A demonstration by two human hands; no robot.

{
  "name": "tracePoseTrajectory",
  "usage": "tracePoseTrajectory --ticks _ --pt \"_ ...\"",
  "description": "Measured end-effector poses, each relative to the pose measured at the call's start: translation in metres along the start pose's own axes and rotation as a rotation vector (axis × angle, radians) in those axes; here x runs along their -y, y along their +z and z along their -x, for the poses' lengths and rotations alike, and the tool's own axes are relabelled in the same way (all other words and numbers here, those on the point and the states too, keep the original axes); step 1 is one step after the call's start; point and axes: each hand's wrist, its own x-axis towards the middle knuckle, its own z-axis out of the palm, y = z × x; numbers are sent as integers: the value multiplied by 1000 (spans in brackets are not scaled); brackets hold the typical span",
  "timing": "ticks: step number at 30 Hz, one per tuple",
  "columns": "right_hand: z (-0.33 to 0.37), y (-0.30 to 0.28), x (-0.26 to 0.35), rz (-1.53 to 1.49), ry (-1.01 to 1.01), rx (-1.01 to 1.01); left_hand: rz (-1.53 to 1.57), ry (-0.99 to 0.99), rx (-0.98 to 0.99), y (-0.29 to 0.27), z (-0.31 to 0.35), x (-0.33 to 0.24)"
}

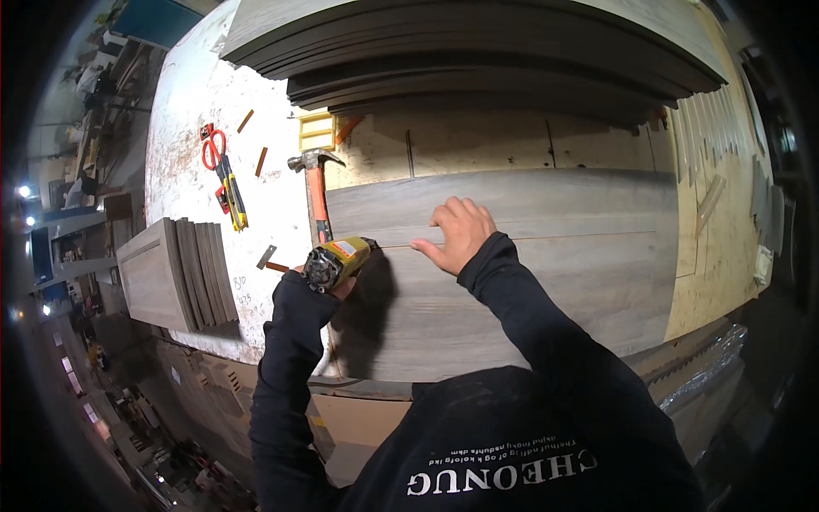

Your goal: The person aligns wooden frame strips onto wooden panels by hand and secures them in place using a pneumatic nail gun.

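Yellow nail gun [339, 260] gripped by left hand [328, 277]; right hand [461, 232] lies spread flat on grey wooden panel [529, 282].

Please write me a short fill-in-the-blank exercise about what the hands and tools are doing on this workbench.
1. The left hand grips a yellow and black ____ at the panel's left edge.
2. The right hand rests ____ on the grey panel.
3. The hammer has an ____ handle.
4. The scissors with red handles lie to the ____ of the hammer.

Missing words: power tool; flat; orange; left
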Motion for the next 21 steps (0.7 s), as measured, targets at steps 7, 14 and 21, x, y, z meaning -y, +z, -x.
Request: tracePoseTrajectory --ticks 7,14,21 --pt "1 0 1 -3 14 -6 -25 127 -103 5 -2 13" --pt "2 1 -1 2 29 6 -27 132 -8 1 -1 4" --pt "2 2 -1 -1 44 7 60 60 -21 0 -1 5"
